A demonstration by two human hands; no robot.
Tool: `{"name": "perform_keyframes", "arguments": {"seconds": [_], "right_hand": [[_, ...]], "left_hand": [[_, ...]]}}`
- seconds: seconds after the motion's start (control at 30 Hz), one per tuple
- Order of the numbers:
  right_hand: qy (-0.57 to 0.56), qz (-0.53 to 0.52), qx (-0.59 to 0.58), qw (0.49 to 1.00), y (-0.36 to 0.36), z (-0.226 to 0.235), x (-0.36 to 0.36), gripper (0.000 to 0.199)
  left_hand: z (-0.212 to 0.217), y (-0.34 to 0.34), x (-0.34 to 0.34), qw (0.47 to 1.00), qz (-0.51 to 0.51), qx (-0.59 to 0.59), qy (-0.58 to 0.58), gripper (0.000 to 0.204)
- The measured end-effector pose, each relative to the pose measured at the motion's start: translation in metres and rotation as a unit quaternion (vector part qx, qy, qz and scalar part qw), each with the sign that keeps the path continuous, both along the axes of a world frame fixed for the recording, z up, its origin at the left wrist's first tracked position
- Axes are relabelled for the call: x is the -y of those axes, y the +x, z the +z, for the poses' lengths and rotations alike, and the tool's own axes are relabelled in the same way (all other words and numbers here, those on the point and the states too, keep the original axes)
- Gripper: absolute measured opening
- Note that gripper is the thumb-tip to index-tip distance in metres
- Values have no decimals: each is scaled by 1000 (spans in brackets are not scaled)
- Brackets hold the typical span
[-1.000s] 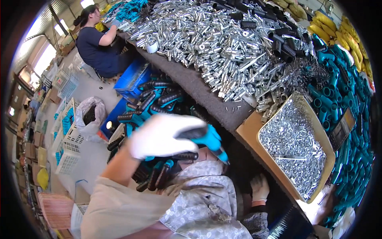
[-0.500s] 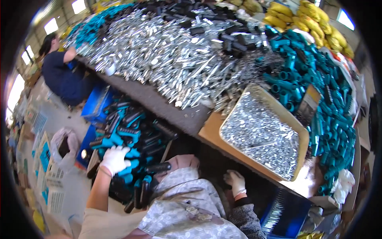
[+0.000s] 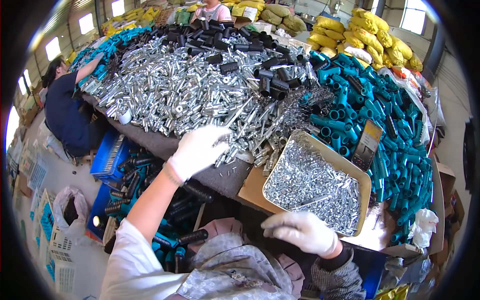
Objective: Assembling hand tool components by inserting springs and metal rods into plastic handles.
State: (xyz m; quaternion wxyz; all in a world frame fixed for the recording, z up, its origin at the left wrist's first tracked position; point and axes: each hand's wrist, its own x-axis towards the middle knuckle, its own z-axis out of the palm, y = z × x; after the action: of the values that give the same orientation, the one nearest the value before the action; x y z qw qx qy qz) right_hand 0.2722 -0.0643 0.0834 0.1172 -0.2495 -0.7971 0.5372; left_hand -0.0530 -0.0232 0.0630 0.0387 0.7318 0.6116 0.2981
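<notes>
My left hand point(image 3: 200, 151), in a white glove, is over the near edge of the pile of shiny metal rods and sleeves point(image 3: 172, 100). Its fingers stretch toward the pile with the thumb apart, and I see nothing in them. My right hand point(image 3: 305, 232), also gloved, hovers by the near rim of the cream tray point(image 3: 361, 207) full of small metal pieces point(image 3: 312, 180). Its fingers point left, loosely extended, with nothing visible in them; the palm side is hidden. Below my left arm lie black and teal tool handles point(image 3: 132, 182).
Teal plastic housings point(image 3: 395, 165) heap up at the right, with a phone-like slab point(image 3: 368, 142) on them. Black sleeves point(image 3: 272, 80) top the pile. Blue crates point(image 3: 111, 155) stand left. One co-worker point(image 3: 70, 107) reaches in at far left; another person point(image 3: 212, 12) is behind the pile.
My left hand has left the handles and moved up and right to the metal pile. My right hand has risen from the dark gap toward the tray. The view has shifted slightly.
</notes>
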Motion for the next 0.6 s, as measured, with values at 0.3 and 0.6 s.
{"name": "perform_keyframes", "arguments": {"seconds": [0.3,0.6], "right_hand": [[484,-102,79,865,-60,17,-124,16],[553,-122,515,643,-145,-24,-171,18]], "left_hand": [[-14,9,-102,986,110,-114,-53,25],[2,14,-6,816,-50,569,-84,61]]}}
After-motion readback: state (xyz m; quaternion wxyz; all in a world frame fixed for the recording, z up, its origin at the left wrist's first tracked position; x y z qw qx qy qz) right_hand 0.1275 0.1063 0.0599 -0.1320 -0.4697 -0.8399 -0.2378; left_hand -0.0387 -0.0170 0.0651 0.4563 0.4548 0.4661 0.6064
